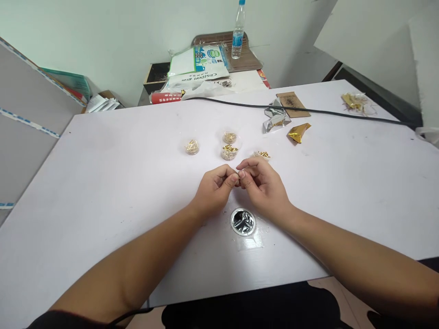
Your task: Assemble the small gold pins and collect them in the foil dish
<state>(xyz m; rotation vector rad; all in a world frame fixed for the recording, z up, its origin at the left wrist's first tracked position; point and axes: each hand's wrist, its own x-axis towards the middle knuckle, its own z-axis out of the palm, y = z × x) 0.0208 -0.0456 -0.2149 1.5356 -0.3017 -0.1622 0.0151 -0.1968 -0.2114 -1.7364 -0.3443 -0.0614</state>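
l hand [216, 188], r hand [263, 186], both pinching tiny pc [239, 177] btwn them; tubs [228, 156] w/ gold bits [229, 148] beyond

Bright, diffuse light. Silver-rimmed black disc [243, 222]: bright, streaky highlights. Pale glare just below it, faint soft shadow above, on white tabletop [113, 192]. Wide-angle edge stretch.

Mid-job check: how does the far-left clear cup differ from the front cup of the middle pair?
The far-left cup holds slender, paler pieces; the front middle cup holds stubbier, deeper-gold ones. The far-left cup stands alone, while the front middle cup sits right by another cup. Both are clear and stand on the white table, holding small gold-coloured pieces.
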